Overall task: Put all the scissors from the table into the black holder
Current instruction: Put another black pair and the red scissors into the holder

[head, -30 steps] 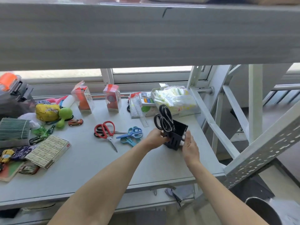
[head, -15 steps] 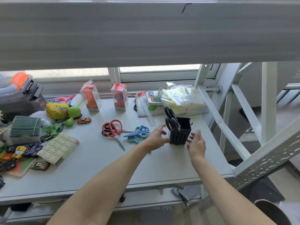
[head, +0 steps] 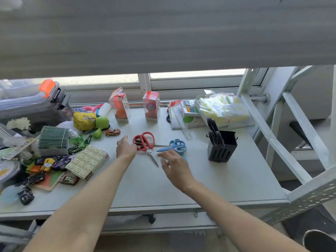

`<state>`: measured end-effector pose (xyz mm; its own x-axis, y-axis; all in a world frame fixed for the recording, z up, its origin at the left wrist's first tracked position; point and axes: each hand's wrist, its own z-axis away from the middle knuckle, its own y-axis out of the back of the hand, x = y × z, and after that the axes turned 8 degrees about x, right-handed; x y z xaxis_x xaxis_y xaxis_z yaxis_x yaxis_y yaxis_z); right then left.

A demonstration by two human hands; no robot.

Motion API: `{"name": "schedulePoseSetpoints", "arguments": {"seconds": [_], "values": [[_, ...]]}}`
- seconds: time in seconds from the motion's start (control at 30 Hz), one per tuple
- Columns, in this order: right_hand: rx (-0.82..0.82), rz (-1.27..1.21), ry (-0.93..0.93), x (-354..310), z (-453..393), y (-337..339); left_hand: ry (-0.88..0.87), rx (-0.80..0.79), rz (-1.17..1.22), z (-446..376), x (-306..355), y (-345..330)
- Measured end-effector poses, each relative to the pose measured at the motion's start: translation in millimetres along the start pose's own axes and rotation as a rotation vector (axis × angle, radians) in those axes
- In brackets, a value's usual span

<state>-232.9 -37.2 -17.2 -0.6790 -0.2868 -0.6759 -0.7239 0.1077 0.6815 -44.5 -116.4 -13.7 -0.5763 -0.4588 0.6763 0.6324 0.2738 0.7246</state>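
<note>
The black holder [head: 222, 150] stands upright on the right of the grey table [head: 218, 182], with black-handled scissors [head: 214, 132] sticking out of it. Red-handled scissors [head: 144, 142] lie flat mid-table, blades pointing toward me. Blue-handled scissors [head: 174, 146] lie just right of them, and a teal pair beneath is mostly hidden. My left hand [head: 125, 148] is at the left edge of the red handles, fingers apart. My right hand [head: 173, 165] hovers just below the blue scissors, fingers spread, holding nothing.
Toy cars, a box of staples [head: 89, 161], a green stack of cards [head: 53, 140] and a clear bin [head: 32, 104] crowd the left. Boxed items [head: 151, 107], a ruler [head: 186, 133] and a plastic tub [head: 223, 110] line the back. A metal frame [head: 272, 135] stands at right.
Both hands let go of the black holder, which now stands upright on the table. They moved left to the red and blue scissors.
</note>
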Motion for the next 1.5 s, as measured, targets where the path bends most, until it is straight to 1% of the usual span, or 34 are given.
{"name": "schedulePoseSetpoints", "arguments": {"seconds": [0.07, 0.1, 0.17, 0.23, 0.33, 0.5, 0.63, 0.67, 0.73, 0.8, 0.93, 1.0, 1.1, 1.17, 1.23, 1.3, 1.37, 1.5], "values": [[-0.118, 0.071, 0.044, -19.8, -18.9, -15.6, 0.031, -0.082, 0.011, -7.3, -1.3, 3.5], [-0.176, 0.128, 0.037, -28.1, -26.4, -22.1, 0.04, -0.116, 0.034, -10.6, -2.0, 4.1], [-0.247, 0.244, -0.023, -38.4, -36.5, -34.4, 0.072, -0.166, 0.109, -13.4, -1.0, 4.9], [-0.274, 0.316, -0.084, -42.2, -39.7, -44.7, 0.075, -0.183, 0.163, -10.6, 1.1, 4.5], [-0.268, 0.345, -0.111, -41.5, -38.2, -53.0, 0.087, -0.171, 0.274, -7.2, 6.0, 4.1], [-0.187, 0.284, -0.15, -37.6, -30.6, -50.4, 0.114, -0.114, 0.466, -3.8, 6.1, 11.8], [-0.129, 0.177, -0.203, -38.3, -23.7, -49.7, 0.215, -0.186, 0.578, 9.5, 17.3, 21.6], [-0.121, 0.147, -0.209, -38.2, -23.2, -48.9, 0.218, -0.203, 0.605, 13.0, 19.2, 25.6], [-0.099, 0.085, -0.215, -38.4, -22.7, -45.5, 0.164, -0.258, 0.635, 24.4, 24.3, 36.2], [-0.054, 0.033, -0.219, -38.3, -23.1, -41.1, 0.061, -0.328, 0.59, 37.1, 29.4, 44.3], [0.101, -0.056, -0.219, -36.3, -18.7, -26.8, -0.173, -0.445, 0.479, 72.8, 48.6, 54.3], [0.164, -0.107, -0.184, -30.3, -8.5, -14.5, -0.301, -0.52, 0.404, 93.5, 63.4, 61.1], [0.269, -0.198, -0.131, -17.1, 15.2, 14.4, -0.434, -0.645, 0.313, 114.9, 81.7, 66.6], [0.323, -0.242, -0.109, -6.6, 32.2, 37.7, -0.464, -0.667, 0.288, 121.1, 90.2, 60.9], [0.381, -0.314, -0.101, 3.9, 49.4, 60.8, -0.453, -0.63, 0.268, 122.3, 96.6, 47.6], [0.468, -0.397, -0.1, 10.5, 63.8, 85.2, -0.436, -0.598, 0.257, 122.5, 101.0, 30.1], [0.569, -0.465, -0.106, 14.6, 72.6, 110.8, -0.422, -0.604, 0.249, 124.4, 103.8, 10.2], [0.753, -0.435, -0.092, 29.3, 56.1, 159.1, -0.447, -0.643, 0.243, 130.4, 112.3, -27.4]]}}
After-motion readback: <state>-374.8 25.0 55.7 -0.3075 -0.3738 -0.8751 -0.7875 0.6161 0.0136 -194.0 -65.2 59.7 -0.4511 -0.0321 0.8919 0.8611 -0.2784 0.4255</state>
